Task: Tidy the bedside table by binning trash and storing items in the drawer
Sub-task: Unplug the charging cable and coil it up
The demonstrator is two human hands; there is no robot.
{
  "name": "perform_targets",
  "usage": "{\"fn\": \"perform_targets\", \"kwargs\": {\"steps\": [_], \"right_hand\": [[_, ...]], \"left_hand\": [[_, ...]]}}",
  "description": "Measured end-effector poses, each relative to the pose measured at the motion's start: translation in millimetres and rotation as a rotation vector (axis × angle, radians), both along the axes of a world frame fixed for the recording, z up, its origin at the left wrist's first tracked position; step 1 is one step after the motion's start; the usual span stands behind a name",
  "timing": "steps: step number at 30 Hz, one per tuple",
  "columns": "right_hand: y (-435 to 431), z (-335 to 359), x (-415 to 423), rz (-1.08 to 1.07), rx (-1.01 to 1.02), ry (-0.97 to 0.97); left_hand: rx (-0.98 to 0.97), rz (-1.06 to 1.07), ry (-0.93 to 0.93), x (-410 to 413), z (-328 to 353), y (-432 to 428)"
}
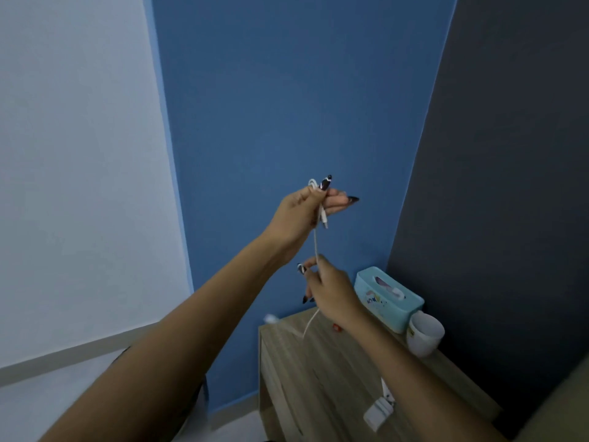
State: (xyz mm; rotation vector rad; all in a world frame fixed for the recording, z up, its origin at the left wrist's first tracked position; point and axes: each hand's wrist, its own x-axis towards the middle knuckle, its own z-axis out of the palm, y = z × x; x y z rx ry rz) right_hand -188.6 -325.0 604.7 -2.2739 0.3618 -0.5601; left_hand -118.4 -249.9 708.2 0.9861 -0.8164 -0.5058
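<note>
A thin white charging cable [316,242] hangs in the air above the wooden bedside table [296,371]. My left hand [302,215] is raised and pinches the cable's upper end, with a loop and a plug showing at the fingers. Lower down, my right hand [328,291] grips the same cable. Below it the cable runs on to the table top, where its blurred far end lies near the back left corner. A white charger plug [379,409] lies near the table's front, partly behind my right forearm.
A light blue tissue box [389,298] and a white mug [425,333] stand at the table's back right, against the dark wall. A small red item [336,328] peeks out under my right wrist. Blue wall behind, pale floor at left.
</note>
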Motion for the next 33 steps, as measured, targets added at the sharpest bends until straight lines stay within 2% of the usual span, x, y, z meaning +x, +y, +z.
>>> {"fn": "perform_targets", "kwargs": {"steps": [3,7,10,13,16,18,21,23,27,31,33], "right_hand": [[21,5,-2,0.086,-0.01,0.029],[37,17,-16,0.163,-0.039,0.063],[34,32,-30,0.185,-0.11,0.105],[19,50,-44,0.213,-0.151,0.169],[-7,67,-52,0.17,-0.193,0.146],[-27,77,-54,0.11,-0.202,0.08],[-52,85,-48,0.012,-0.18,-0.047],[-57,81,-41,-0.016,-0.117,-0.105],[-41,63,-26,-0.071,-0.038,-0.139],[-6,39,-10,-0.093,-0.025,-0.081],[12,29,-3,-0.09,-0.02,-0.045]], "left_hand": [[0.15,0.192,-0.236,10,-13,3],[0.441,0.518,-0.849,30,-35,17],[0.606,0.493,-1.13,37,-44,33],[0.819,0.407,-1.226,41,-52,46],[0.924,0.356,-1.124,39,-54,55],[0.909,0.307,-0.925,28,-50,58],[0.678,0.076,-0.493,6,-41,57],[0.501,-0.011,-0.302,-6,-33,55],[0.303,-0.106,-0.108,-14,-16,47],[0.148,-0.213,0.077,-13,-13,42],[0.1,-0.188,0.153,-11,-17,36]]}}
